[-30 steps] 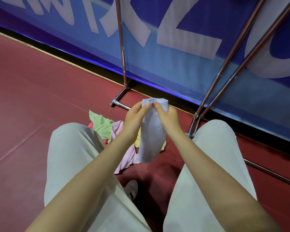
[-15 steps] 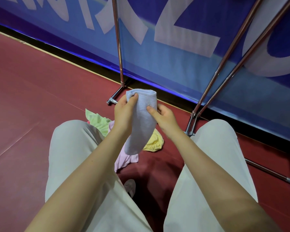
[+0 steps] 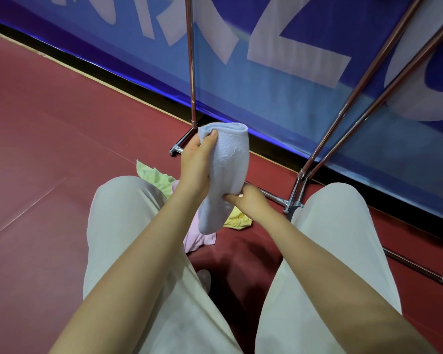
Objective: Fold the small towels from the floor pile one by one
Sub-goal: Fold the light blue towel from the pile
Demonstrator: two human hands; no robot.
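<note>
Dark red floor [image 3: 49, 162] underfoot, with a blue banner [image 3: 279, 103] running along the far edge behind chrome rack poles [image 3: 191, 72]. The person sits, pale trousers [image 3: 128, 226] spread either side. Up in the air between the knees is the towel [image 3: 228, 169], light blue, doubled over, long axis near upright with the rounded fold on top and the loose end hanging toward the floor. Left hand [image 3: 196, 164] grips its upper part, thumb pressed on the front near the fold. Right hand [image 3: 248, 200] pinches it lower down at the right edge. Below lies the pile [image 3: 197, 238]: green, pink and yellow cloths. White lettering on the banner is large and cropped, unreadable.
</note>
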